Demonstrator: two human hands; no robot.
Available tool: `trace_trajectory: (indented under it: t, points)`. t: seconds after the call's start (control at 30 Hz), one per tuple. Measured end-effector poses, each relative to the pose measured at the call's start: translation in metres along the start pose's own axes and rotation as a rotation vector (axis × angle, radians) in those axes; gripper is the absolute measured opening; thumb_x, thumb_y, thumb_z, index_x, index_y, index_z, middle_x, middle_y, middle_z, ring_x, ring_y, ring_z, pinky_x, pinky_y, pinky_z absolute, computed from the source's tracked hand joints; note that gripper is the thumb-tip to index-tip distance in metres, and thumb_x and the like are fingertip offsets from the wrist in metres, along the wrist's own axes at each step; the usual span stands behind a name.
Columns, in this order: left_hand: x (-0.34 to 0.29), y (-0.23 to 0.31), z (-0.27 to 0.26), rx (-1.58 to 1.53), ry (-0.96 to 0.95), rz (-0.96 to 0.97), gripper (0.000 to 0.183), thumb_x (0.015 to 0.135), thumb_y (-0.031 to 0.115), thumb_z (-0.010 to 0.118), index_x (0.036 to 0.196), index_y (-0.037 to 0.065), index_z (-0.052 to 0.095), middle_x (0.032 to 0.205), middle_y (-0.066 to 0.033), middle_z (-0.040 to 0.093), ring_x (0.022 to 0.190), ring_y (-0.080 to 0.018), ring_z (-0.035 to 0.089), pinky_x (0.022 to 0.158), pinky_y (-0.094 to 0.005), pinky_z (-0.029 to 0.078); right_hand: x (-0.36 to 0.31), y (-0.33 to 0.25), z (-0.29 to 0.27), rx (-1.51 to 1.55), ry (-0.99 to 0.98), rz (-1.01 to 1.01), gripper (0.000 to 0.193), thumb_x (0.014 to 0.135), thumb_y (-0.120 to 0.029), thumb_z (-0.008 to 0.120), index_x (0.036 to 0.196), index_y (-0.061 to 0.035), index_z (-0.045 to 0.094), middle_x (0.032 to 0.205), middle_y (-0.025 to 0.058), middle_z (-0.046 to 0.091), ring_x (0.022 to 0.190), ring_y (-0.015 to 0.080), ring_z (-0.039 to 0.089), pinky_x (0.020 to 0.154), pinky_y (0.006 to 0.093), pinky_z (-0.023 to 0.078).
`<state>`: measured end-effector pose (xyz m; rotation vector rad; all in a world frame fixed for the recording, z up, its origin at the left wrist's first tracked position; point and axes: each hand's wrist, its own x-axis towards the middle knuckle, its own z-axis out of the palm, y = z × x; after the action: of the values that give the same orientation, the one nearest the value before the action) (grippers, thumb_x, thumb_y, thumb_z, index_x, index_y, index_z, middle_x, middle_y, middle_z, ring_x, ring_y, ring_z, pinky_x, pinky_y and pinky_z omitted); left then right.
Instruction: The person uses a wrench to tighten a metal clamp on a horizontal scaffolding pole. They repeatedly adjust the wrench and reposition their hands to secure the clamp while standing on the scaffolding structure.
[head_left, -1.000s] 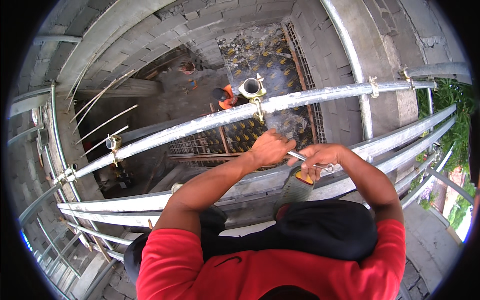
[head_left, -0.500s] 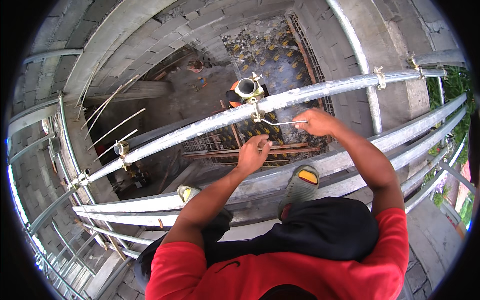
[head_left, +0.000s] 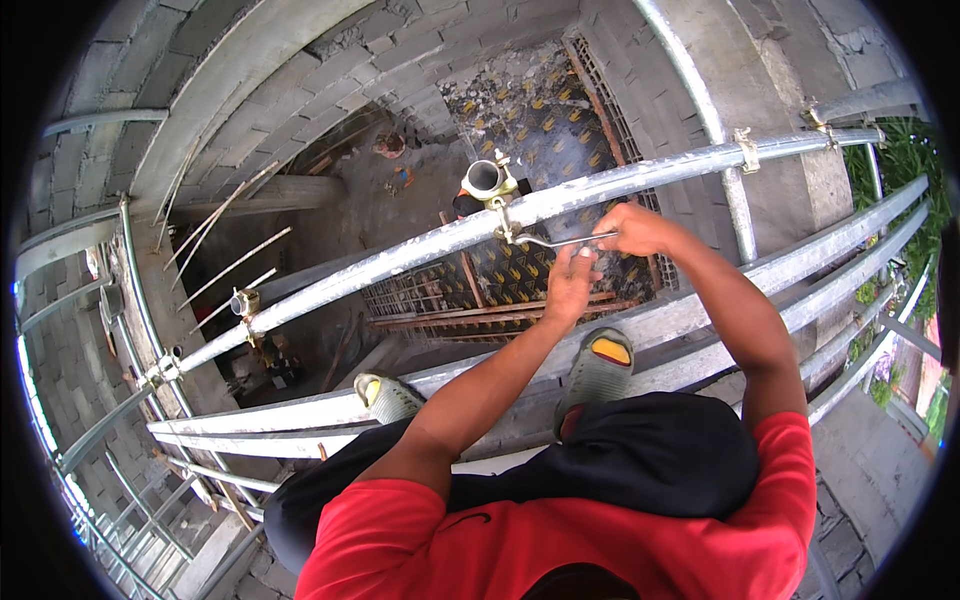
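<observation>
A scaffold coupler (head_left: 501,215) clamps onto the long grey scaffold tube (head_left: 600,188) that crosses in front of me. A cranked metal wrench (head_left: 552,242) reaches from the coupler's lower nut to my right hand (head_left: 630,230), which is closed around its far end. My left hand (head_left: 572,285) is just below the wrench shaft, with loosely bent fingers partly apart and fingertips close to it; whether they touch it cannot be made out. The coupler's upper, ring-shaped part (head_left: 486,179) has nothing visible inside it.
Under my feet in sandals (head_left: 600,360) run metal beams (head_left: 690,345), with a deep drop beyond them. Another coupler (head_left: 244,303) sits farther left on the tube. An upright tube (head_left: 700,110) crosses at right. Rebar rods (head_left: 232,262) project at left. A person (head_left: 468,203) is partly visible below.
My left hand has moved right and up, toward the wrench shaft. My right hand has shifted slightly upward, and the wrench handle slopes up a little more. The view has shifted slightly.
</observation>
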<state>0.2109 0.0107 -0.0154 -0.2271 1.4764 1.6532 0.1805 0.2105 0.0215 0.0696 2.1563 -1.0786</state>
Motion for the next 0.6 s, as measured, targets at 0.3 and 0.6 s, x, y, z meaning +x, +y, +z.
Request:
trace_trajectory:
  t: [0.3,0.6]
  points:
    - [0.002,0.001,-0.003,-0.168,0.102,-0.075,0.041,0.103,0.046,0.049,0.126,0.013,0.054,0.110,-0.0007,0.061,0.087,-0.0104,0.062,0.074,-0.0272,0.049,0.021,-0.003,0.006,0.042,-0.059,-0.087,0.023,0.081,-0.017,0.075,0.100,-0.0052,0.075,0.087,0.0150,0.073,0.076,0.0235,0.066,0.071,0.0374,0.051]
    - [0.019,-0.001,0.013,-0.293,0.141,-0.059,0.037,0.100,0.049,0.054,0.111,0.015,0.057,0.102,0.0030,0.059,0.084,-0.0079,0.057,0.071,-0.0268,0.049,0.026,0.013,-0.005,0.120,-0.030,-0.096,0.020,0.080,-0.016,0.077,0.093,-0.0009,0.073,0.072,0.0089,0.067,0.062,0.0168,0.055,0.058,0.0351,0.046]
